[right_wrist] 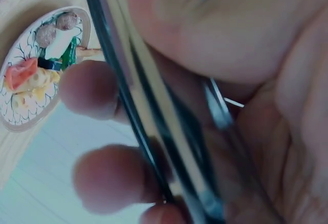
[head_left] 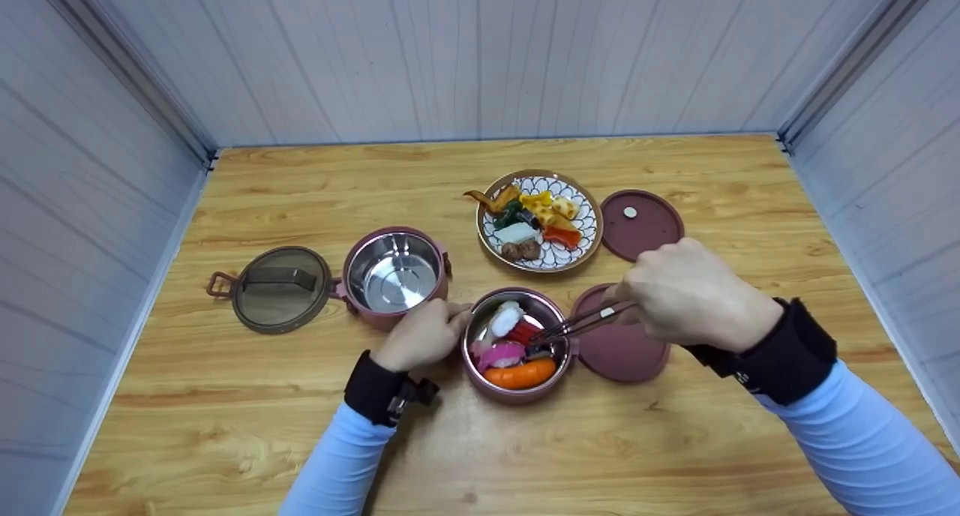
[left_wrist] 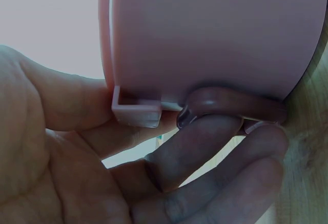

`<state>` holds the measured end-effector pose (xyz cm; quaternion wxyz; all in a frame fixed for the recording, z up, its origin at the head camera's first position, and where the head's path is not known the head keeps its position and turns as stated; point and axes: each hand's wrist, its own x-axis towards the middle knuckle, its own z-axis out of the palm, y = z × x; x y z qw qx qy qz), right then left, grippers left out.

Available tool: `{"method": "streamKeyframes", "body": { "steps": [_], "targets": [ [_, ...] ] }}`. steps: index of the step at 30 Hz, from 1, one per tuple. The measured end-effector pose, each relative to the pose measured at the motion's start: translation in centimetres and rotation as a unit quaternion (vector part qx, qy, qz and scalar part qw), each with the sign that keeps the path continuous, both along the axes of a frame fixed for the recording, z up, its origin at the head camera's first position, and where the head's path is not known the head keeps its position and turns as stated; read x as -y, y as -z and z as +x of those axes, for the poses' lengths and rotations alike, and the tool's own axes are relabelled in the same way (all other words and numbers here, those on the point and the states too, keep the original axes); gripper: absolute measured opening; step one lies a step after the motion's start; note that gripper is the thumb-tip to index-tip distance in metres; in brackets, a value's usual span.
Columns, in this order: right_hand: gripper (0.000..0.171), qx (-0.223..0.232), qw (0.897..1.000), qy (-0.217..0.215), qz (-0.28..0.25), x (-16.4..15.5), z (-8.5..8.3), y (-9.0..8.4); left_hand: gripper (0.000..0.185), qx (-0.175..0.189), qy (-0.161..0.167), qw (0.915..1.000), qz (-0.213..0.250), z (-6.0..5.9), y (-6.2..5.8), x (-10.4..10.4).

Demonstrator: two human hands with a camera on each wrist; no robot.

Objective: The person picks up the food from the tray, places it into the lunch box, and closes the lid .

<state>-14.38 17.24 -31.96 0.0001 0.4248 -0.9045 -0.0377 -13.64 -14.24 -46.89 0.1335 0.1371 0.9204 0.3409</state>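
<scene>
The person's right hand (head_left: pixel 686 295) hovers over the wooden bench (head_left: pixel 300 426), its fingers (right_wrist: pixel 97 88) curled tight around a pair of metal tongs (head_left: pixel 574 325). In the right wrist view the shiny arms of the tongs (right_wrist: pixel 154 111) run straight through the grip, pinned between thumb and fingers. The tips reach down into the pink food container (head_left: pixel 517 343), right among the toy food pieces there: a white piece, a red one, a bright pink one and an orange one (head_left: pixel 520 374) along the near edge. Whether the tips actually pinch a piece I cannot tell from here.

The left hand (head_left: pixel 421 334) steadies that same container from its left side. The left wrist view shows the fingers (left_wrist: pixel 215 157) curled loosely against the pink wall (left_wrist: pixel 215 34), under a small side clip (left_wrist: pixel 137 112).

Just right of the container a dark pink lid (head_left: pixel 622 347) lies flat, partly under the right hand. Behind it stands a patterned plate (head_left: pixel 574 246) of more toy food, with a second round lid (head_left: pixel 642 224) beside it. To the left are an empty steel-lined pink container (head_left: pixel 395 276) and a grey-brown lid with a handle (head_left: pixel 279 287).
</scene>
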Motion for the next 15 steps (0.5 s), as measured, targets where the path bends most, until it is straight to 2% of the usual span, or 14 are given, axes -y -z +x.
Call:
{"method": "streamKeyframes", "body": {
  "steps": [7, 12, 15],
  "targets": [
    [0.011, -0.015, 1.000, 0.007, 0.009, 0.40, 0.22, -0.05, 0.027, 0.002, -0.001, 1.0000, -0.002, 0.02, -0.09, 0.11],
    [0.012, -0.010, 1.000, 0.002, 0.003, 0.05, 0.17, -0.45, 0.030, -0.003, 0.002, 1.0000, 0.002, 0.03, -0.06, 0.05],
    [0.020, -0.011, 1.000, 0.019, -0.010, -0.44, -0.17, -0.82, 0.029, -0.009, 0.001, 1.0000, 0.001, 0.06, -0.04, 0.02]
  ]
}}
